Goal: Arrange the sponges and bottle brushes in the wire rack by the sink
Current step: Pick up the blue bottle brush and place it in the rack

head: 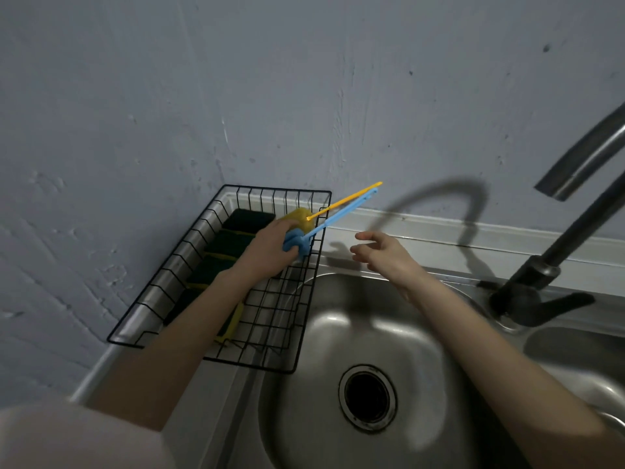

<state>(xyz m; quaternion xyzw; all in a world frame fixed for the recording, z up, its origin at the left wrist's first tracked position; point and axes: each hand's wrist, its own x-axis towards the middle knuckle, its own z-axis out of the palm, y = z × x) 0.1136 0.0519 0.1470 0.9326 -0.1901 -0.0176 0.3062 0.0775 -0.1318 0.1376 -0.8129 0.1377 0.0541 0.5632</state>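
A black wire rack [145, 301] sits left of the sink against the wall. Several dark green sponges [248, 219] with yellow undersides lie in a row along its left side. My left hand [270, 250] is over the rack's far right corner, closed around the foam heads of a blue bottle brush [338, 216] and a yellow bottle brush [345, 200]. Both thin handles stick out up and right over the rack's edge. My right hand [384, 253] hovers open to the right of the rack, above the sink's back rim, holding nothing.
The steel sink basin [419, 346] with its round drain [367, 397] lies below my right arm. A dark faucet [554, 262] rises at the right, its spout arching overhead. A second basin [575, 350] shows at the far right. A grey wall stands behind.
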